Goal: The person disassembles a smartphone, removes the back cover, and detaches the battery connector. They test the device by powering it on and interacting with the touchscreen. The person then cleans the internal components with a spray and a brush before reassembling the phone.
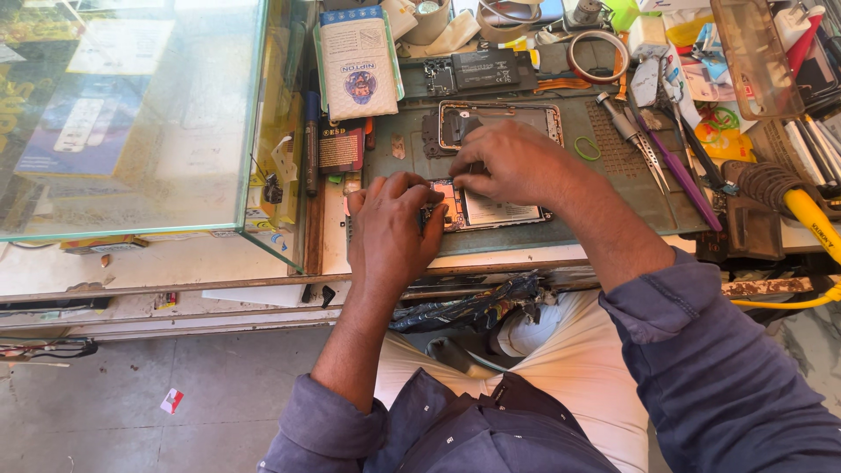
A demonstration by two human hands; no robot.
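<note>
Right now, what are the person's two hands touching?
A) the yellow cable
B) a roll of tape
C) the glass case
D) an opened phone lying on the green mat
D: both the left hand and the right hand rest on the opened phone, which lies on the green mat; the roll of tape, the yellow cable and the glass case sit apart, untouched.
</note>
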